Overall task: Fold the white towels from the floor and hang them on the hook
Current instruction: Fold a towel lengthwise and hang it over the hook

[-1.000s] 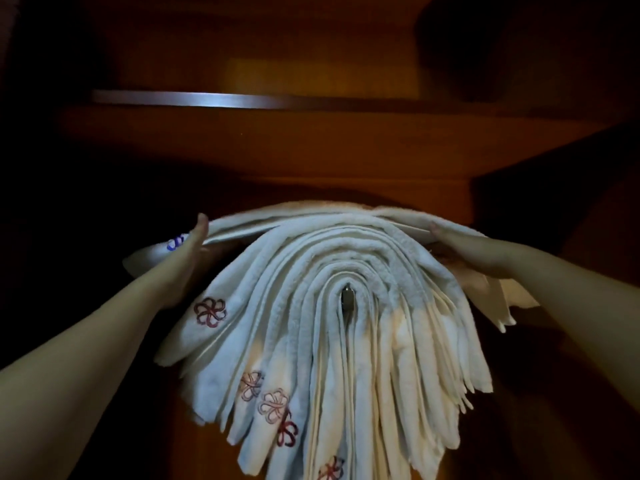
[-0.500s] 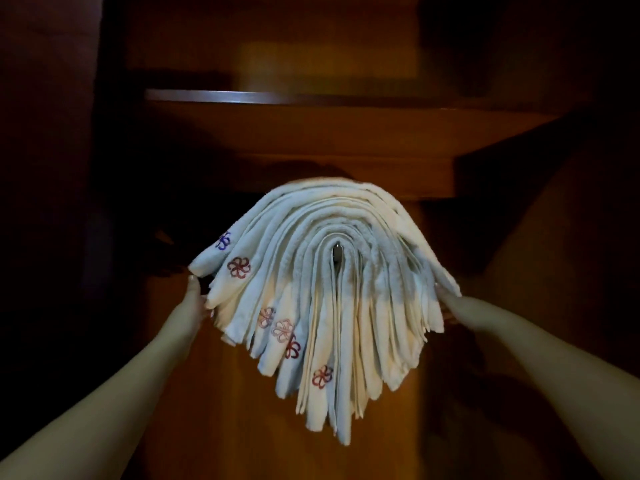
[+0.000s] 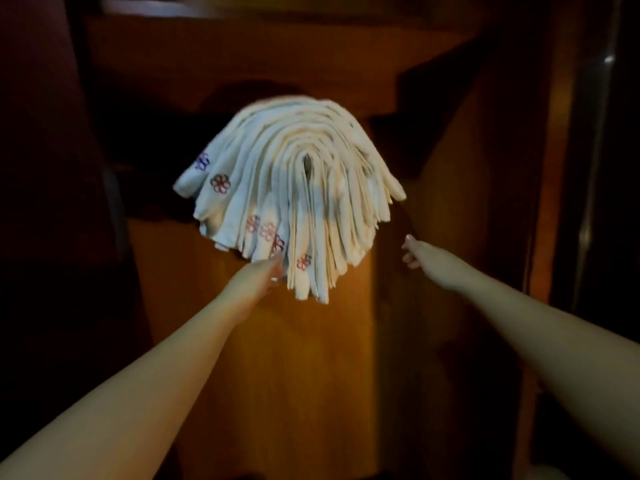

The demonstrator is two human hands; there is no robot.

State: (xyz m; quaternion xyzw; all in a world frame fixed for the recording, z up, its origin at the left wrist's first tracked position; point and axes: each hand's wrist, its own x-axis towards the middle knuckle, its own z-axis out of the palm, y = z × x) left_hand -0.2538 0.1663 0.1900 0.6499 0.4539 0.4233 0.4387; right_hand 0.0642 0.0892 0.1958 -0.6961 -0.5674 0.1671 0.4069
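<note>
Several folded white towels (image 3: 294,188) with small embroidered flowers hang draped over a metal hook (image 3: 307,164), fanning down on both sides. The hook's tip shows in the gap at the middle of the stack. My left hand (image 3: 258,277) reaches up under the lower left of the stack and touches the hanging towel ends; its fingers are partly hidden behind them. My right hand (image 3: 420,254) hovers to the lower right of the towels, apart from them, with fingers loosely curled and holding nothing.
The hook is fixed to an orange-brown wooden panel (image 3: 277,358). A wooden shelf edge (image 3: 242,8) runs across above. Dark wood sides close in left and right, with a metal handle (image 3: 588,202) at the far right.
Both hands have dropped from the top of the stack; the towels' outer layers now hang lower. My left hand moved in under the lower ends, and my right hand came off the towels.
</note>
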